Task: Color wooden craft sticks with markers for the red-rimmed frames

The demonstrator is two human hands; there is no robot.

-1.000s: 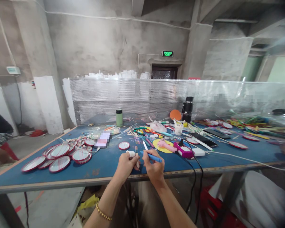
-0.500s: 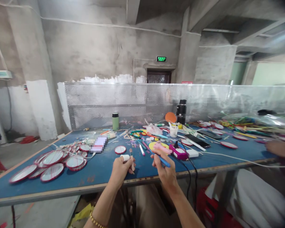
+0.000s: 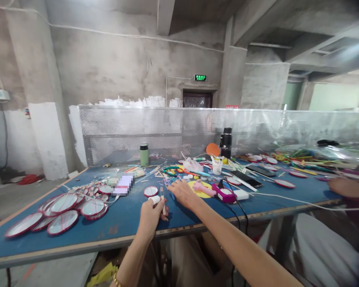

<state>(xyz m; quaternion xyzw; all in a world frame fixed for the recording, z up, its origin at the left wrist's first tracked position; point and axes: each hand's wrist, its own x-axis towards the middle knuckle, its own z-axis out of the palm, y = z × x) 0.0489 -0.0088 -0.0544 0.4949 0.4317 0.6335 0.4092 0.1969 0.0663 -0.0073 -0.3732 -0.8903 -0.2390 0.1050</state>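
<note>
My left hand (image 3: 151,213) sits just over the near edge of the tabletop (image 3: 128,217), fingers curled shut round a small white roll (image 3: 155,199) and a thin stick (image 3: 163,199). The stick stands nearly upright, its long axis running away from me. Bare blue surface lies open to the left of it, up to the pile of red-rimmed discs (image 3: 64,207). My right hand (image 3: 182,192) reaches forward, palm down, fingers spread loose and holding nothing, resting among small scraps just beside a yellow disc (image 3: 201,192) and a lone red-rimmed disc (image 3: 150,191).
</note>
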